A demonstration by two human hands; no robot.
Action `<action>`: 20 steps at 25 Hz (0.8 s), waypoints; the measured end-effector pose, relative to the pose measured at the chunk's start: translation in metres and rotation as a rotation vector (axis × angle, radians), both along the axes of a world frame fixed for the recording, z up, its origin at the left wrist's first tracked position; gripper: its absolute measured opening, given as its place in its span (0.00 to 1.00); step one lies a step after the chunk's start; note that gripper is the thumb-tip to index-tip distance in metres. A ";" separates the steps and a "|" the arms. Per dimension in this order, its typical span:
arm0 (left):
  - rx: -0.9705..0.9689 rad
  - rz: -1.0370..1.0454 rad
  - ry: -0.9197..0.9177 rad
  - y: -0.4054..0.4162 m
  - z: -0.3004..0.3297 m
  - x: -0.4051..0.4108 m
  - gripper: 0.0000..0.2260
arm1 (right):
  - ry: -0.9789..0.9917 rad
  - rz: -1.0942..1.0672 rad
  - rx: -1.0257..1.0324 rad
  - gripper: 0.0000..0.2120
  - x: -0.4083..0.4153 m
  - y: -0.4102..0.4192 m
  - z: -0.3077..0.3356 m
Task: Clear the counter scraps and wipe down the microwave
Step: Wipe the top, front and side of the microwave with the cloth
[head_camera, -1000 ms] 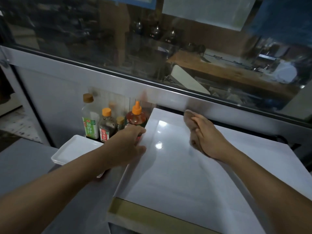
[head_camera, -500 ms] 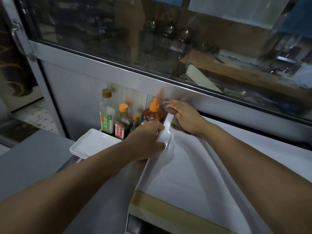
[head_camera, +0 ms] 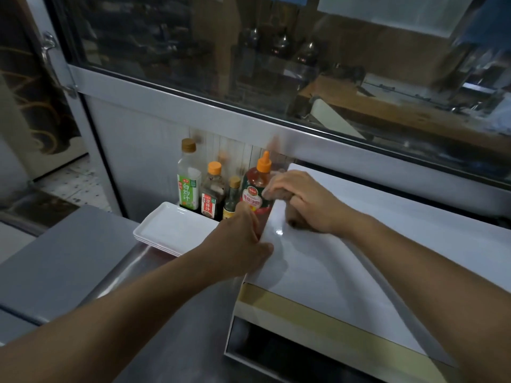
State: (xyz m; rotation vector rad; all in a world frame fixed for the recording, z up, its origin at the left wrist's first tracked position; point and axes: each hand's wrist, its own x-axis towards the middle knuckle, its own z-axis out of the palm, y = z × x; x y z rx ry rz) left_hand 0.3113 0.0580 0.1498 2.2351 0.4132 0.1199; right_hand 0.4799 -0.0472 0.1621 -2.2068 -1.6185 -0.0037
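Glossy white microwave (head_camera: 345,272) top (gold front trim).

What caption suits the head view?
Right hand wipes the microwave top with a cloth; left hand steadies its edge.

I have one view only, from the head camera: it looks forward and steeply down over both forearms, close above the microwave (head_camera: 345,261) top and worktop (head_camera: 69,261), facing the glass partition (head_camera: 249,64) behind.
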 end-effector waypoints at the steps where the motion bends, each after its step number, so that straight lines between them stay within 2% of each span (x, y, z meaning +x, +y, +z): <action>1: -0.020 0.014 0.005 -0.001 0.000 0.000 0.15 | 0.012 -0.081 -0.023 0.15 0.010 0.008 0.003; 4: -0.061 0.034 -0.013 -0.005 0.001 -0.003 0.15 | -0.018 -0.172 -0.036 0.11 0.006 0.013 0.002; 6: -0.048 0.011 -0.053 -0.007 0.003 -0.006 0.16 | -0.032 -0.049 -0.015 0.12 -0.030 -0.005 -0.003; 8: -0.004 0.005 -0.121 -0.007 0.002 -0.008 0.16 | 0.005 0.102 0.034 0.18 -0.066 -0.028 -0.010; 11: 0.112 0.019 -0.174 -0.006 0.000 -0.005 0.19 | 0.044 0.162 0.087 0.18 -0.070 -0.057 -0.010; 13: 0.243 -0.001 -0.180 -0.007 0.001 0.001 0.18 | -0.009 0.083 0.074 0.18 -0.040 -0.067 -0.007; 17: 0.346 -0.088 -0.123 -0.013 0.006 0.017 0.21 | 0.067 -0.321 -0.043 0.21 0.007 -0.062 0.005; 18: 0.381 -0.114 -0.120 -0.015 0.006 0.018 0.22 | 0.041 -0.348 -0.031 0.21 -0.001 -0.065 0.003; 20: 0.489 -0.161 -0.154 -0.020 0.008 0.018 0.20 | -0.030 -0.268 0.027 0.21 -0.032 -0.087 -0.006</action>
